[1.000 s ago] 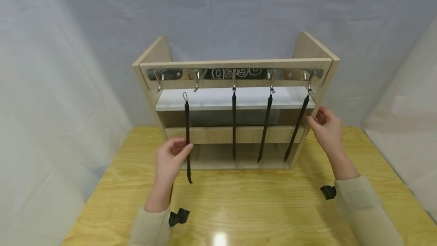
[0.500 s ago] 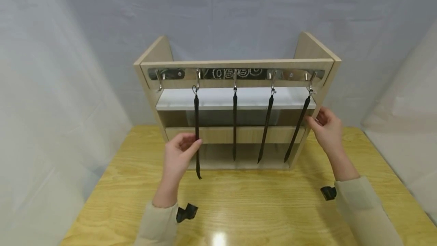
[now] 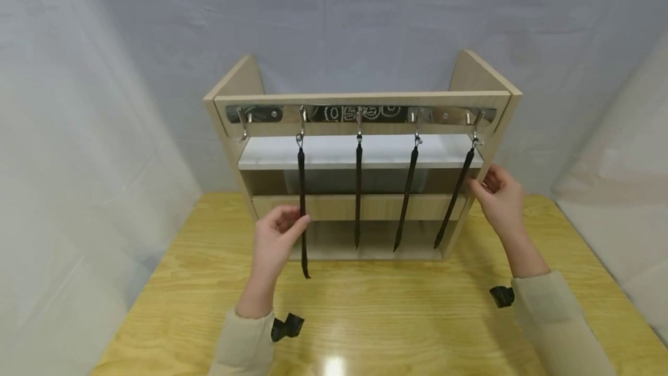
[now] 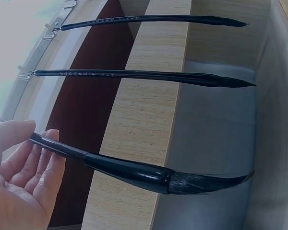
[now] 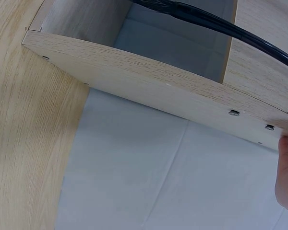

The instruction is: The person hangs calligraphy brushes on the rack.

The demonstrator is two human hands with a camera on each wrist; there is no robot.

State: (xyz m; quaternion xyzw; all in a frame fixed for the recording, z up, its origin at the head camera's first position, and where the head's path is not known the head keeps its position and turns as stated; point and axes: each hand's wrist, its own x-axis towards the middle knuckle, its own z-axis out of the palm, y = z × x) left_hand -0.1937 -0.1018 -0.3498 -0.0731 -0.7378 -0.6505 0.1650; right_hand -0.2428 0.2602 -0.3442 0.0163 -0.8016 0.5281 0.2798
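Note:
My left hand (image 3: 273, 243) pinches a dark calligraphy brush (image 3: 302, 176) between thumb and fingers, bristles down. The brush's cord loop (image 3: 300, 140) overlaps the tip of the second hook from the left (image 3: 302, 118). In the left wrist view the wide black bristle tip (image 4: 206, 183) curves to one side. On the right, my right hand (image 3: 502, 203) grips the side panel (image 3: 496, 143) of a pale wooden shelf, thumb at its front edge. Three thinner brushes, including a middle one (image 3: 358, 202), hang by loops from the hooks to the right.
A metal hook rail (image 3: 370, 112) runs across the shelf's upper board. Its leftmost hook (image 3: 243, 126) carries nothing. The shelf stands on a wood-grain table (image 3: 386, 312), with pale cloth (image 3: 355, 28) behind and at both sides.
My left hand has moved right and slightly up with the brush, then lowered a little, bringing its loop from left of the second hook to the hook's tip. My right hand stays put.

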